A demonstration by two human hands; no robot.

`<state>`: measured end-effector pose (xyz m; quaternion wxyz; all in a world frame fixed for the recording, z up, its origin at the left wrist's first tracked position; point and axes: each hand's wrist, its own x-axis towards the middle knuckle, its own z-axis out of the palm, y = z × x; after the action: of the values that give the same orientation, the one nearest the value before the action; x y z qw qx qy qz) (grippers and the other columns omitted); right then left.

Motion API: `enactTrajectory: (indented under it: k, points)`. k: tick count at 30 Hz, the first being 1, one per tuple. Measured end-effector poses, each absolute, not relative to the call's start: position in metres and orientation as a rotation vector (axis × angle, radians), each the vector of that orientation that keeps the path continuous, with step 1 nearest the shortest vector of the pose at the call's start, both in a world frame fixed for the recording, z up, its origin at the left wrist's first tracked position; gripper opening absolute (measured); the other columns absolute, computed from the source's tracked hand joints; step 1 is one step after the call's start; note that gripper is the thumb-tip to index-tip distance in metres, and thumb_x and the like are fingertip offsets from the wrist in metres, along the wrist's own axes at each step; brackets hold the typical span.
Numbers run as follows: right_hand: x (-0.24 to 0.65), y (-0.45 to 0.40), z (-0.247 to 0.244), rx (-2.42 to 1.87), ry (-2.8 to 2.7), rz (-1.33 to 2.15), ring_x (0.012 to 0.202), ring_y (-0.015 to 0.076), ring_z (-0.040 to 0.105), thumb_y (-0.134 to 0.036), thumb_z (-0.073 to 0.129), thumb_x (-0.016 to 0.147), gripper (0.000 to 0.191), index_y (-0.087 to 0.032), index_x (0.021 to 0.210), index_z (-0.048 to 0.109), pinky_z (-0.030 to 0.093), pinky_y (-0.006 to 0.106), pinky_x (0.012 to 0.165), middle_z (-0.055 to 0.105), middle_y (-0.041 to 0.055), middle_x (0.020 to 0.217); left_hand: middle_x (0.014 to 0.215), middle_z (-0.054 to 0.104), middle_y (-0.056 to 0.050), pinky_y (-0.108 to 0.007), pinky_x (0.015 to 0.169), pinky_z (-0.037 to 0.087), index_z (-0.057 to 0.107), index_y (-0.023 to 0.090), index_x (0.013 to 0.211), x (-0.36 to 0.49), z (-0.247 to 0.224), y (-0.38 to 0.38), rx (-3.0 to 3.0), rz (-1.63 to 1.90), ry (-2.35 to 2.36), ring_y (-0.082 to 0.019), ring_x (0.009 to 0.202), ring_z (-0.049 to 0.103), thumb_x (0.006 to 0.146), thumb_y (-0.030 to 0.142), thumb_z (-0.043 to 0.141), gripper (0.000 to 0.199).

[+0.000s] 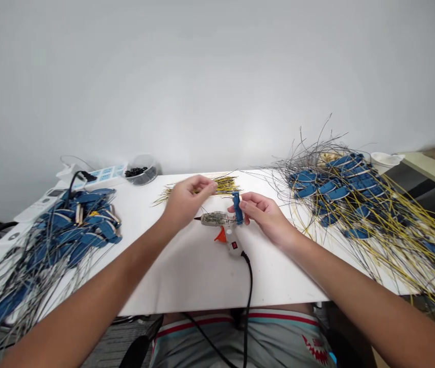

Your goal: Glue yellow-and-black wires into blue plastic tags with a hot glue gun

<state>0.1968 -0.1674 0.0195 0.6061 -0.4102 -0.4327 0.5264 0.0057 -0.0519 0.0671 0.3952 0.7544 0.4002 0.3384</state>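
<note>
Since that blue clip (pixel 237 208) looks light and stiff, pinching mid-body like the right hand (pixel 259 215) seems fine. Left hand (pixel 186 200) half-open, empty.

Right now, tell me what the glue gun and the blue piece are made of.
The glue gun looks like glossy plastic, see-through at the barrel. The blue piece seems matte plastic, from its even colour; hard to confirm.
</note>
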Motion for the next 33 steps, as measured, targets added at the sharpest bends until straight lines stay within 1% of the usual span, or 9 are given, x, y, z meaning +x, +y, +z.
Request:
enactTrajectory:
  k: [2, 5, 10, 12, 16, 19, 22, 27, 33]
  points:
    - [0.195, -0.168, 0.019, -0.956, -1.004, 1.225, 0.067, 0.0119, 0.057, -0.048, 0.079, 0.088, 0.036, -0.019, 0.106, 0.068, 0.045, 0.028, 0.064, 0.078, 0.0088, 0.098, 0.09, 0.074, -0.005, -0.021, 0.063, 0.045, 0.074, 0.018, 0.093, 0.008, 0.063, -0.076, 1.872, 0.763, 0.943, -0.011, 0.078, 0.062, 0.086, 0.058, 0.07, 0.041]
    - [0.194, -0.168, 0.018, -0.968, -1.019, 1.241, 0.066, 0.0124, 0.056, -0.049, 0.081, 0.086, 0.038, -0.019, 0.105, 0.069, 0.045, 0.029, 0.064, 0.075, 0.0051, 0.089, 0.089, 0.071, -0.004, -0.02, 0.058, 0.045, 0.072, 0.019, 0.097, 0.009, 0.053, -0.094, 1.791, 0.726, 0.876, -0.011, 0.077, 0.062, 0.086, 0.055, 0.072, 0.037]
    - [0.191, -0.168, 0.017, -0.981, -1.06, 1.268, 0.069, 0.0125, 0.058, -0.048, 0.082, 0.086, 0.034, -0.021, 0.103, 0.07, 0.045, 0.027, 0.065, 0.074, 0.0043, 0.091, 0.078, 0.066, -0.003, -0.021, 0.056, 0.046, 0.07, 0.021, 0.096, 0.008, 0.035, -0.095, 1.73, 0.832, 0.858, -0.012, 0.072, 0.062, 0.086, 0.051, 0.073, 0.032]
    - [0.19, -0.169, 0.017, -1.0, -1.071, 1.273, 0.068, 0.0121, 0.057, -0.048, 0.082, 0.086, 0.033, -0.021, 0.102, 0.071, 0.045, 0.027, 0.064, 0.073, 0.003, 0.088, 0.074, 0.065, -0.002, -0.022, 0.053, 0.044, 0.07, 0.021, 0.094, 0.007, 0.032, -0.095, 1.767, 0.862, 0.851, -0.01, 0.065, 0.059, 0.087, 0.049, 0.072, 0.029]
    - [0.188, -0.17, 0.016, -1.035, -1.095, 1.277, 0.069, 0.0124, 0.057, -0.047, 0.082, 0.086, 0.033, -0.021, 0.104, 0.073, 0.045, 0.026, 0.063, 0.071, 0.0033, 0.088, 0.062, 0.056, 0.001, -0.022, 0.049, 0.036, 0.067, 0.02, 0.085, 0.006, 0.033, -0.099, 1.85, 0.93, 0.859, -0.007, 0.055, 0.045, 0.089, 0.044, 0.07, 0.024]
    - [0.186, -0.173, 0.016, -1.032, -1.122, 1.279, 0.068, 0.0114, 0.058, -0.045, 0.081, 0.088, 0.031, -0.021, 0.106, 0.073, 0.047, 0.025, 0.063, 0.069, 0.0022, 0.085, 0.059, 0.052, 0.003, -0.022, 0.049, 0.032, 0.066, 0.02, 0.08, 0.006, 0.038, -0.102, 1.911, 0.958, 0.907, -0.007, 0.055, 0.039, 0.089, 0.038, 0.07, 0.021]
    - [0.183, -0.176, 0.018, -1.04, -1.14, 1.252, 0.065, 0.0108, 0.058, -0.043, 0.082, 0.087, 0.03, -0.021, 0.105, 0.072, 0.048, 0.024, 0.06, 0.068, 0.001, 0.081, 0.061, 0.054, 0.003, -0.022, 0.052, 0.033, 0.064, 0.019, 0.075, 0.005, 0.042, -0.105, 1.961, 0.997, 0.918, -0.007, 0.058, 0.039, 0.086, 0.029, 0.068, 0.016]
    - [0.175, -0.183, 0.02, -1.065, -1.152, 1.242, 0.068, 0.0127, 0.063, -0.044, 0.081, 0.088, 0.031, -0.019, 0.103, 0.07, 0.05, 0.023, 0.057, 0.07, 0.0033, 0.084, 0.058, 0.05, 0.004, -0.022, 0.052, 0.032, 0.06, 0.018, 0.069, 0.004, 0.044, -0.108, 1.959, 0.978, 0.934, -0.007, 0.057, 0.038, 0.078, 0.02, 0.065, 0.011]
    - [0.173, -0.185, 0.02, -1.052, -1.125, 1.273, 0.059, 0.0124, 0.064, -0.042, 0.082, 0.088, 0.03, -0.019, 0.101, 0.067, 0.054, 0.024, 0.053, 0.071, 0.0016, 0.08, 0.061, 0.052, 0.004, -0.024, 0.056, 0.032, 0.059, 0.018, 0.066, 0.003, 0.043, -0.107, 2.032, 1.016, 0.94, -0.007, 0.06, 0.04, 0.073, 0.014, 0.063, 0.009]
